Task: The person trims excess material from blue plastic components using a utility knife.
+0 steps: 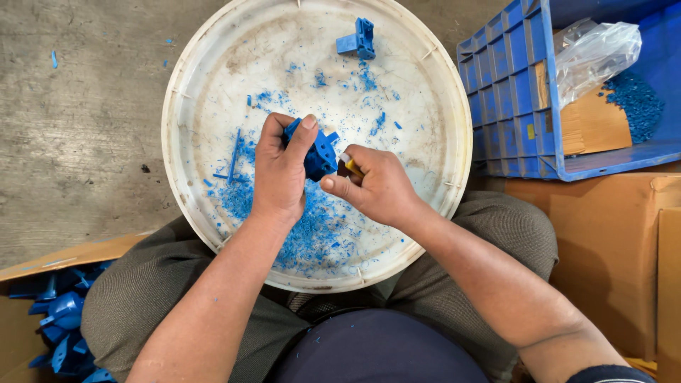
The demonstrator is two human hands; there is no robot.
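Concrete floor, white round tray [213, 64] on your lap. Left hand [280, 174] clenched on the blue plastic part [319, 152]; right hand [376, 188], just beside it, pinches a small yellow-handled blade [349, 166]. Part looks light and stiff; hold the body, clear of the edge being cut.

A blue crate [507, 92] holds a plastic bag [592, 50] and cardboard [592, 124] (blue granules [635, 103] beside).

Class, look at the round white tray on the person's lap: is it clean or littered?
Littered. The round white tray holds blue plastic shavings and a loose blue plastic part.
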